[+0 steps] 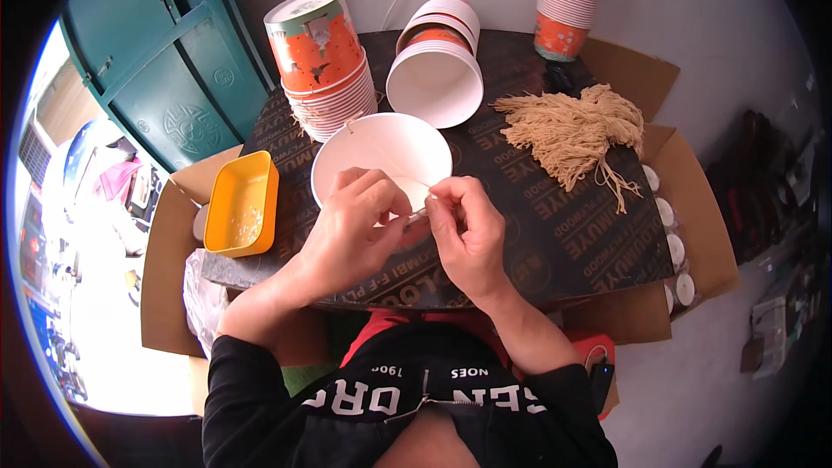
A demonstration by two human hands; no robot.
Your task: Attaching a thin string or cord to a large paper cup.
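Note:
A paper bucket with a white inside lies tilted on the dark table, its mouth facing up. A thin cord runs from a knot at its far rim across the opening to my right hand. The right hand's thumb and fingertips are pinched on the cord at the near right rim. My left hand is at the near left rim, fingers curled toward the thumb; what they hold, if anything, is hidden. A little of the bucket's orange outside shows between the hands.
Stacked orange buckets stand behind at left, and more white buckets lie beside them. A tall stack rises at back right. A bundle of tan cords lies right; a yellow tray sits left. Cardboard boxes flank the table.

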